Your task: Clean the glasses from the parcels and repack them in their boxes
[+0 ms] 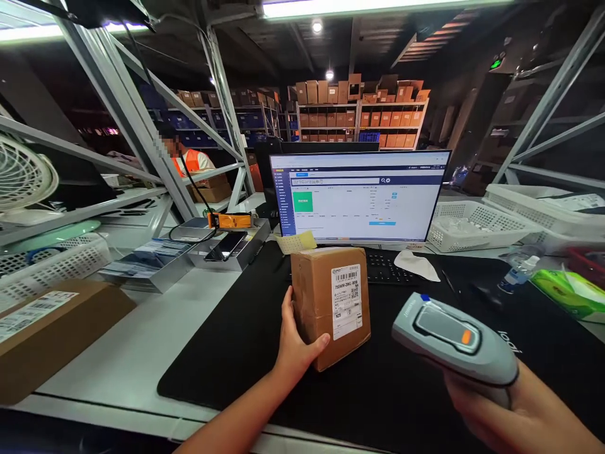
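Note:
My left hand [297,343] grips a small brown cardboard box [307,302] by its left side and lower front edge, the thumb lying across the front. The box stands tilted on a black desk mat [227,340], and its white shipping label [346,302] with barcode faces right of me. In my right hand [491,403] is a grey handheld barcode scanner [454,337] with an orange button. Its nose points left toward the label, apart from the box. The fingers under the scanner are mostly hidden and slightly blurred.
Behind the box stand a monitor [359,195] and a keyboard [392,271]. White baskets [482,230], a spray bottle [517,274] and a green packet [567,293] lie to the right. A larger carton [70,340] and a tray of papers [146,261] sit left. Beyond the frame works another person [193,161].

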Demonstrator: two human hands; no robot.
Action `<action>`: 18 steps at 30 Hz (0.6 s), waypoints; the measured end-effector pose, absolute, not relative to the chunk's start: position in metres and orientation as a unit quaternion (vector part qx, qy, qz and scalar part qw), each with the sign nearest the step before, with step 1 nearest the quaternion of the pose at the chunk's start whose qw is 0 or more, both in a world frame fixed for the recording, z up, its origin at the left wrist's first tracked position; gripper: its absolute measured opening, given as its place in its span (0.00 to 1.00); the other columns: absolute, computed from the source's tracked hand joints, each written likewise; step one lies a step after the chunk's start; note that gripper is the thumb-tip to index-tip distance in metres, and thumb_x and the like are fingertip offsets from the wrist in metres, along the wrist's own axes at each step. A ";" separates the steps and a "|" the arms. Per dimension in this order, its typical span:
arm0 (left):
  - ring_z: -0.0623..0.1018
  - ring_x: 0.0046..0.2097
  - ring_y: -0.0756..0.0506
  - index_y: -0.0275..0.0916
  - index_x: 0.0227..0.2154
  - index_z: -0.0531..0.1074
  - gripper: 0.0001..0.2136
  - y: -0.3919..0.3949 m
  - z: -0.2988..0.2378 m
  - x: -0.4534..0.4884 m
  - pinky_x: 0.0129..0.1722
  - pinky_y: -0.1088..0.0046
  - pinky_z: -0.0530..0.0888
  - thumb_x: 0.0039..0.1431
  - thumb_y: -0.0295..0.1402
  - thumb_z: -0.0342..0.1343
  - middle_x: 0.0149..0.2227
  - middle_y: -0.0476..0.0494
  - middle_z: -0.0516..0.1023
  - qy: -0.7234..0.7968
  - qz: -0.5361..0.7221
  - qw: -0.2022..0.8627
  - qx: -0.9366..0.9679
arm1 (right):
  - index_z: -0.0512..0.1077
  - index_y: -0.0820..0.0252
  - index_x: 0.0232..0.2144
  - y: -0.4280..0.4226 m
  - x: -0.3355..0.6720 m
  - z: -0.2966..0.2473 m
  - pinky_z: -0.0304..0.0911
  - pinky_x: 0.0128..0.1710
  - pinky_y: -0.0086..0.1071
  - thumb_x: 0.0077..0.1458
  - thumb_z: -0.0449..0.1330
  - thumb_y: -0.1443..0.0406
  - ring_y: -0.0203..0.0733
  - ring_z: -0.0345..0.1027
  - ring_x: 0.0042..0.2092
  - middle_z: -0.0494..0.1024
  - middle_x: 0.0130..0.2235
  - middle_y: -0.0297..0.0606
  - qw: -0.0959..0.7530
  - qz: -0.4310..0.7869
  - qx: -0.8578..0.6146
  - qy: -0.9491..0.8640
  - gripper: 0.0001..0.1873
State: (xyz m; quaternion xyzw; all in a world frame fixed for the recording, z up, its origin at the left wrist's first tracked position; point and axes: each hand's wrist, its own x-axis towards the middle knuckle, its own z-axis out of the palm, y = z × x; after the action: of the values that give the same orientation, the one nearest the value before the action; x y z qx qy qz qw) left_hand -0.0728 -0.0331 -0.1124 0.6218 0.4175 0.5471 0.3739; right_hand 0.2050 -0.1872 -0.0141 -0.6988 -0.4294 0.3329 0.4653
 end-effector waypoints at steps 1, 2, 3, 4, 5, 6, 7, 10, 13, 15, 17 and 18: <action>0.60 0.68 0.28 0.43 0.70 0.38 0.57 -0.033 -0.114 -0.073 0.66 0.44 0.57 0.46 0.51 0.68 0.67 0.29 0.56 0.417 0.547 0.370 0.624 | 0.76 0.57 0.40 -0.184 0.201 -0.008 0.62 0.18 0.29 0.42 0.70 0.48 0.39 0.67 0.21 0.76 0.23 0.35 0.460 0.346 -0.694 -0.432 0.26; 0.59 0.68 0.28 0.42 0.70 0.38 0.57 -0.034 -0.115 -0.073 0.66 0.44 0.57 0.46 0.51 0.68 0.68 0.29 0.55 0.415 0.549 0.368 0.626 | 0.76 0.57 0.38 -0.180 0.200 -0.004 0.63 0.18 0.29 0.42 0.70 0.48 0.39 0.66 0.21 0.75 0.22 0.34 0.453 0.364 -0.688 -0.435 0.25; 0.59 0.68 0.28 0.42 0.70 0.38 0.57 -0.034 -0.116 -0.073 0.67 0.45 0.57 0.46 0.51 0.68 0.68 0.29 0.55 0.413 0.550 0.367 0.626 | 0.77 0.57 0.36 -0.177 0.202 -0.001 0.62 0.17 0.29 0.41 0.71 0.47 0.39 0.66 0.21 0.73 0.20 0.34 0.447 0.382 -0.680 -0.438 0.25; 0.59 0.69 0.28 0.42 0.70 0.38 0.57 -0.033 -0.116 -0.073 0.67 0.45 0.57 0.46 0.52 0.68 0.68 0.29 0.55 0.411 0.551 0.368 0.627 | 0.77 0.57 0.34 -0.175 0.204 0.000 0.61 0.16 0.30 0.39 0.71 0.47 0.40 0.65 0.20 0.73 0.19 0.34 0.446 0.395 -0.672 -0.439 0.25; 0.59 0.69 0.28 0.43 0.70 0.38 0.57 -0.033 -0.117 -0.073 0.66 0.44 0.57 0.46 0.52 0.68 0.68 0.29 0.55 0.411 0.550 0.369 0.627 | 0.77 0.56 0.34 -0.174 0.207 0.000 0.60 0.15 0.30 0.37 0.72 0.47 0.40 0.64 0.19 0.73 0.19 0.34 0.449 0.399 -0.669 -0.437 0.25; 0.59 0.69 0.28 0.43 0.70 0.38 0.57 -0.033 -0.116 -0.073 0.66 0.44 0.56 0.46 0.52 0.68 0.68 0.29 0.55 0.414 0.548 0.370 0.625 | 0.77 0.56 0.33 -0.175 0.210 -0.001 0.59 0.14 0.30 0.36 0.72 0.46 0.40 0.63 0.18 0.74 0.20 0.35 0.456 0.394 -0.671 -0.431 0.26; 0.59 0.68 0.28 0.43 0.70 0.38 0.57 -0.033 -0.116 -0.073 0.66 0.43 0.56 0.45 0.53 0.68 0.67 0.29 0.56 0.419 0.546 0.372 0.624 | 0.77 0.55 0.33 -0.176 0.213 -0.004 0.58 0.13 0.30 0.35 0.72 0.45 0.39 0.63 0.18 0.75 0.21 0.35 0.463 0.382 -0.677 -0.425 0.27; 0.60 0.68 0.26 0.42 0.70 0.39 0.58 -0.033 -0.114 -0.073 0.66 0.42 0.57 0.43 0.53 0.69 0.66 0.28 0.58 0.428 0.546 0.384 0.609 | 0.75 0.55 0.30 -0.177 0.227 -0.012 0.57 0.13 0.30 0.38 0.69 0.42 0.39 0.62 0.17 0.75 0.20 0.36 0.463 0.336 -0.699 -0.428 0.26; 0.65 0.65 0.27 0.41 0.69 0.41 0.57 -0.033 -0.107 -0.071 0.64 0.44 0.61 0.42 0.53 0.69 0.63 0.29 0.63 0.416 0.565 0.453 0.551 | 0.74 0.56 0.27 -0.168 0.260 -0.022 0.62 0.17 0.33 0.42 0.66 0.40 0.44 0.67 0.20 0.75 0.20 0.39 0.395 0.313 -0.727 -0.467 0.27; 0.69 0.63 0.30 0.42 0.68 0.46 0.52 -0.032 -0.097 -0.072 0.62 0.48 0.65 0.45 0.52 0.67 0.62 0.32 0.68 0.409 0.580 0.534 0.459 | 0.74 0.55 0.29 -0.159 0.294 -0.033 0.66 0.20 0.36 0.42 0.65 0.40 0.48 0.72 0.22 0.76 0.21 0.41 0.349 0.297 -0.754 -0.471 0.26; 0.74 0.59 0.33 0.41 0.64 0.57 0.41 -0.029 -0.078 -0.079 0.58 0.54 0.70 0.50 0.51 0.64 0.58 0.35 0.74 0.411 0.575 0.621 0.337 | 0.75 0.54 0.31 -0.152 0.330 -0.048 0.69 0.23 0.41 0.41 0.65 0.42 0.54 0.74 0.23 0.77 0.20 0.43 0.339 0.266 -0.778 -0.457 0.25; 0.76 0.56 0.34 0.41 0.61 0.62 0.36 -0.027 -0.067 -0.085 0.55 0.56 0.73 0.52 0.51 0.61 0.54 0.37 0.77 0.414 0.560 0.662 0.276 | 0.75 0.54 0.30 -0.152 0.347 -0.056 0.69 0.22 0.44 0.39 0.64 0.44 0.57 0.74 0.21 0.76 0.18 0.43 0.337 0.231 -0.793 -0.452 0.23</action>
State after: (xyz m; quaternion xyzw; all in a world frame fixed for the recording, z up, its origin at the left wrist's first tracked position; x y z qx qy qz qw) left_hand -0.0846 -0.0269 -0.0665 0.2757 0.4145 0.5598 0.6624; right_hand 0.3470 -0.1517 -0.0564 -0.7929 -0.4520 0.2308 0.3373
